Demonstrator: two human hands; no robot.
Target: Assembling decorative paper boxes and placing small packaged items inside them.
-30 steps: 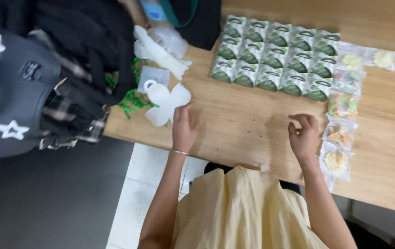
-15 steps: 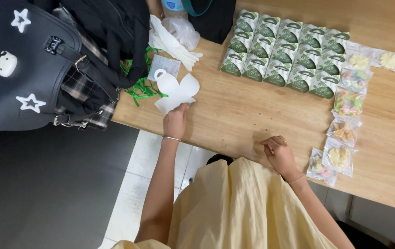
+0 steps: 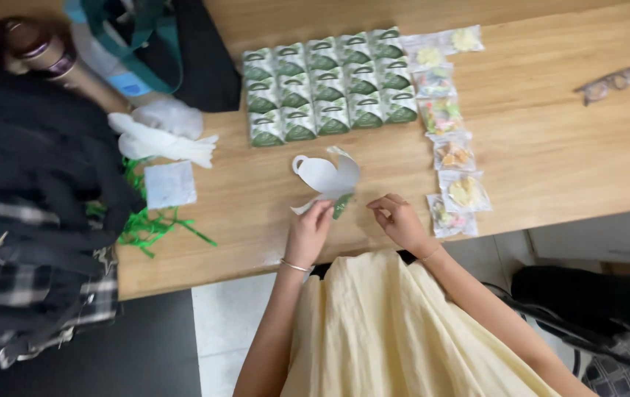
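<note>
Cutout (image 3: pixel 327 176) shifted to mid-table w/ left hand (image 3: pixel 309 229), edges clear.

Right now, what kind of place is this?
Probably a craft or gift-packing spot at a wooden table: rows of small green-and-white folded boxes, clear cellophane snack packets, and a flat white cardboard cutout by the left hand.

My head camera looks steeply down from above my lap onto the wooden table (image 3: pixel 550 147), fairly near.

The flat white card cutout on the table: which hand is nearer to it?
Left. The left hand pinches the white card cutout at its lower edge; the right hand is beside it, apart.
</note>
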